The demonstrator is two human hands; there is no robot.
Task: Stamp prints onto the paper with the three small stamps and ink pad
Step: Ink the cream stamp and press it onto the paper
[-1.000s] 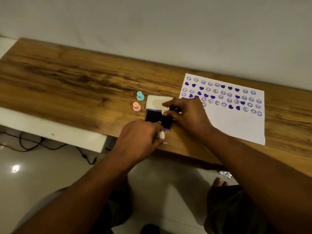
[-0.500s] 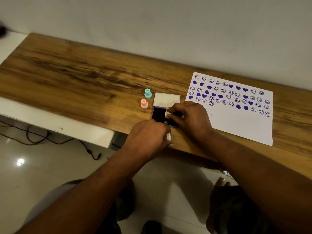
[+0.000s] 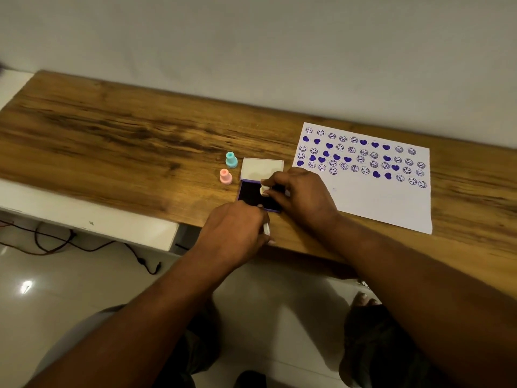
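A long brown wood-grain table top (image 3: 112,135) is set against a plain pale wall (image 3: 251,51). Near its front edge, an open square ink pad with a dark purple inked face (image 3: 251,196) is seen, its white-lined lid (image 3: 258,169) folded back flat at 12 o'clock. A small white plastic stamp (image 3: 263,189) is pinched between the thumb and fingertips of the right hand (image 3: 305,197) and is placed on the inked face toward its 2 o'clock corner. The left hand (image 3: 235,231) is rested at the pad's 6 o'clock edge with fingers curled under; a small white item is glimpsed at the fingertips, but whether anything is gripped cannot be told. A small teal plastic stamp (image 3: 231,160) and a small pink plastic stamp (image 3: 225,176) are stood upright, just beside each other, at 10 o'clock of the pad, untouched. A sheet of white paper (image 3: 377,203) is laid flat at 3 o'clock of the pad; its far half is covered by rows of purple smiley and heart prints (image 3: 363,155), its near half unmarked. A dark cable (image 3: 84,246) is seen on the glossy floor at 8 o'clock.
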